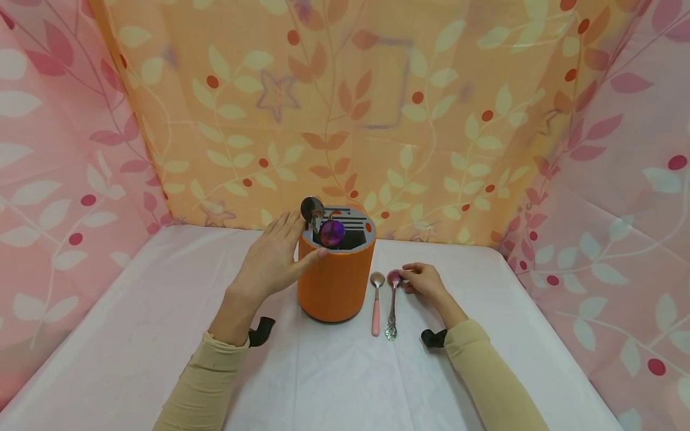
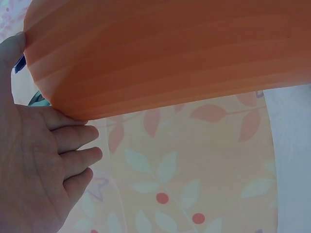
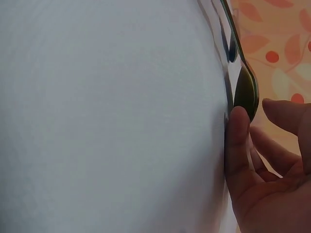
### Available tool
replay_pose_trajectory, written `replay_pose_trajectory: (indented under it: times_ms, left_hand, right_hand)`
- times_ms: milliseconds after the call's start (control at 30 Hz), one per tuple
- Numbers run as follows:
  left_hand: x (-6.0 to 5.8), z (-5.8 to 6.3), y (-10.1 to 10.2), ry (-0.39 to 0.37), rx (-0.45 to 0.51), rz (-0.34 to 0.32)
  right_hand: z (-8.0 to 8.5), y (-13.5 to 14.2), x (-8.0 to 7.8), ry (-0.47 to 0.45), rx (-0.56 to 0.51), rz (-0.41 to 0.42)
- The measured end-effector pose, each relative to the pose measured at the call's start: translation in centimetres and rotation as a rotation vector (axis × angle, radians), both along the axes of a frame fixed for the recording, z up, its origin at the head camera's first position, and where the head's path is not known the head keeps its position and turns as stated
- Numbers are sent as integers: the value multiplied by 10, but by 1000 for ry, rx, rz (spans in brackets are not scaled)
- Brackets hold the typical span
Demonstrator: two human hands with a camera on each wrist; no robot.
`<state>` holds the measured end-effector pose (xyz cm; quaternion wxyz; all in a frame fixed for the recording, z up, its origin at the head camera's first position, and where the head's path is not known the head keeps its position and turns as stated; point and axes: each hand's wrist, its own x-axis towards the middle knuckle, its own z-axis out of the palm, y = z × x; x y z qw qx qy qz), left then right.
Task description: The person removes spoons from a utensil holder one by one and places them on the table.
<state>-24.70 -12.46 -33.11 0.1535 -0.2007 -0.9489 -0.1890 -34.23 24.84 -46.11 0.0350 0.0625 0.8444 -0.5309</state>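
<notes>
In the head view my left hand (image 1: 272,260) rests against the rim of an upright orange utensil holder (image 1: 335,284), its fingers extended and thumb along the front. The left wrist view shows this hand (image 2: 43,160) touching the holder's ribbed wall (image 2: 160,53). On the white table, my right hand (image 1: 426,282) is beside the bowl of an ornate-handled purple spoon (image 1: 395,278). Seen from the right wrist, one digit of that hand (image 3: 272,179) touches the spoon bowl (image 3: 247,92) while another stands apart from it.
A pink-handled spoon (image 1: 375,308) lies between the holder and the purple spoon. Out of the holder's slotted top stick a silver spoon (image 1: 311,209) and a purple round-headed utensil (image 1: 332,232). Patterned cloth (image 1: 377,120) walls in the back and sides of the table (image 1: 334,383).
</notes>
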Motion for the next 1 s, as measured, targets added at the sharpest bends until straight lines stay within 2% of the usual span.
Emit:
replay_pose_trajectory:
  times_ms: [233,400,567,800,1000]
  left_hand:
    - [0,-1,0,11,-2,2]
    - [0,-1,0,10,-4,3]
    - [0,-1,0,13,-6,4]
    - [0,-1,0,20,0,5]
    - [0,0,0,19,-1,1]
  right_hand:
    - [5,4,11,-10,45,4]
    - [18,4,20,72,124,11]
    - [40,-5,31,245,132,-3]
    - [80,-34,51,519,13,9]
    - [109,-61,71,792,-122,81]
